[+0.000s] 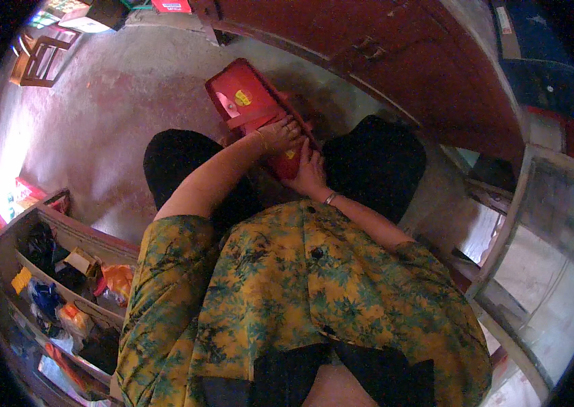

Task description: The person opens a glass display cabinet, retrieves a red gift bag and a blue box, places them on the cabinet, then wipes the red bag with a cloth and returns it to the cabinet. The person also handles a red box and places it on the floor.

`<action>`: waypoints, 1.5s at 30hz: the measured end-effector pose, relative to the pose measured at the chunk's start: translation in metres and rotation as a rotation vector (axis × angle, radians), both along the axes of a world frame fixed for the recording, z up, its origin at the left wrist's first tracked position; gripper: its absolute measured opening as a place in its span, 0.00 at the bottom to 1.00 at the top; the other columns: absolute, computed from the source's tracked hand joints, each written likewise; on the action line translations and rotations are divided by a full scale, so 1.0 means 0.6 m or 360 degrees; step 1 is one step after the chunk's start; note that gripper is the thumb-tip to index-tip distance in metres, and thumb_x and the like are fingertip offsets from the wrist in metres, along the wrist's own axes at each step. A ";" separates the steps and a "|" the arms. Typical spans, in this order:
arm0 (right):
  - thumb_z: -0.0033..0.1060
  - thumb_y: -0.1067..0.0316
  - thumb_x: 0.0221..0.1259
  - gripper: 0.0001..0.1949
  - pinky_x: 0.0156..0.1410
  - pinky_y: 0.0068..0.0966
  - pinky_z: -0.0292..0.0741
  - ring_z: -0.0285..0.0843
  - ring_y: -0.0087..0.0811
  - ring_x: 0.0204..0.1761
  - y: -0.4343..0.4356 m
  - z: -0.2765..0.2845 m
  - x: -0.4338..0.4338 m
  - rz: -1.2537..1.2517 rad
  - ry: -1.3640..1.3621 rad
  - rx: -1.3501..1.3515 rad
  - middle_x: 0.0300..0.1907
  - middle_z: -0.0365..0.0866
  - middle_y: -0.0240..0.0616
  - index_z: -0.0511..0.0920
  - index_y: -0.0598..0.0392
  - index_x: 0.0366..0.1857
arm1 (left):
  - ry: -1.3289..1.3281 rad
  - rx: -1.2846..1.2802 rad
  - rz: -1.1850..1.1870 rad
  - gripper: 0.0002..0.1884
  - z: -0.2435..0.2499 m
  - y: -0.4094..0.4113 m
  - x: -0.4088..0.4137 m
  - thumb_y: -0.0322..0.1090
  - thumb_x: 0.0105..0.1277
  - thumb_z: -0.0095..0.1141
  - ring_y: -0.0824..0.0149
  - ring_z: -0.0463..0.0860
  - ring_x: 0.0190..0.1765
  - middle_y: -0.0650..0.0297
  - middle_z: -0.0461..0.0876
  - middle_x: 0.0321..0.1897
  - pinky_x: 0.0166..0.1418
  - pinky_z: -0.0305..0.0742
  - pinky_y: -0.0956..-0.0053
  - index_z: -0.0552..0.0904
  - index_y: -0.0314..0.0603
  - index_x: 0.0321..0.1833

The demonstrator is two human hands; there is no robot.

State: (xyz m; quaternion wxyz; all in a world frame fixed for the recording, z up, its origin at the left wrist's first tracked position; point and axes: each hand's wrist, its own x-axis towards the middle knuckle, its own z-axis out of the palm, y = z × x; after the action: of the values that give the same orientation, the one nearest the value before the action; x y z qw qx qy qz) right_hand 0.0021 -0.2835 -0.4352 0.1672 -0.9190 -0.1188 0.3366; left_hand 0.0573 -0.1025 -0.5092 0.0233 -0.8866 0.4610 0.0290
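A long red box (240, 84) with yellow round stickers and a red band across it stands tilted between my knees. My left hand (277, 135) lies across its upper face, the fingers bent towards the right edge. Nearer to me, my right hand (309, 172) grips the box's near end by the right edge, with a finger pointing up along it. The two hands almost touch. Part of the near end and the underside of the box are hidden by my hands and legs.
Beyond the box runs a dark red wooden cabinet (368, 48). Open shelves (88, 229) holding plastic bags and small goods stand at my left. A wooden chair (37, 61) is at the far left. A framed glass panel (546, 203) stands to my right.
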 end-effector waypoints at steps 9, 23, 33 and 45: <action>0.69 0.57 0.56 0.39 0.69 0.44 0.69 0.66 0.54 0.66 -0.047 0.081 0.021 -0.0006 -0.0543 0.0142 0.65 0.65 0.55 0.62 0.58 0.72 | 0.0212 0.0040 -0.0026 0.34 0.130 0.054 0.013 0.47 0.67 0.53 0.47 0.70 0.70 0.47 0.71 0.68 0.77 0.58 0.50 0.65 0.42 0.75; 0.52 0.47 0.71 0.19 0.42 0.32 0.77 0.85 0.31 0.39 -0.075 0.009 0.065 -0.0900 0.0998 0.0602 0.38 0.86 0.35 0.79 0.53 0.47 | -0.0006 -0.0146 0.0068 0.58 0.093 0.080 0.076 0.43 0.41 0.72 0.46 0.62 0.75 0.46 0.63 0.73 0.78 0.54 0.48 0.56 0.41 0.79; 0.51 0.46 0.72 0.18 0.47 0.33 0.77 0.84 0.34 0.47 -0.077 0.023 0.042 -0.1261 0.1671 0.1071 0.46 0.84 0.35 0.75 0.46 0.54 | 0.0252 0.0213 0.0146 0.62 0.156 0.055 0.096 0.44 0.34 0.76 0.48 0.63 0.75 0.48 0.64 0.73 0.74 0.57 0.42 0.57 0.47 0.79; 0.50 0.57 0.74 0.14 0.39 0.31 0.81 0.86 0.35 0.41 -0.052 -0.007 0.012 -0.0966 0.1448 0.0626 0.45 0.82 0.40 0.74 0.51 0.54 | 0.0411 0.0259 0.0174 0.61 0.127 0.027 0.088 0.43 0.39 0.75 0.46 0.58 0.78 0.51 0.59 0.76 0.72 0.55 0.33 0.54 0.53 0.81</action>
State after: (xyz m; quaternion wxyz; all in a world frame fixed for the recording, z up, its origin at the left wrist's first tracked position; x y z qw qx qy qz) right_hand 0.0094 -0.3149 -0.4395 0.4580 -0.6265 0.1735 0.6063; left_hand 0.1103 -0.0862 -0.4328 0.0341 -0.8945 0.4073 0.1811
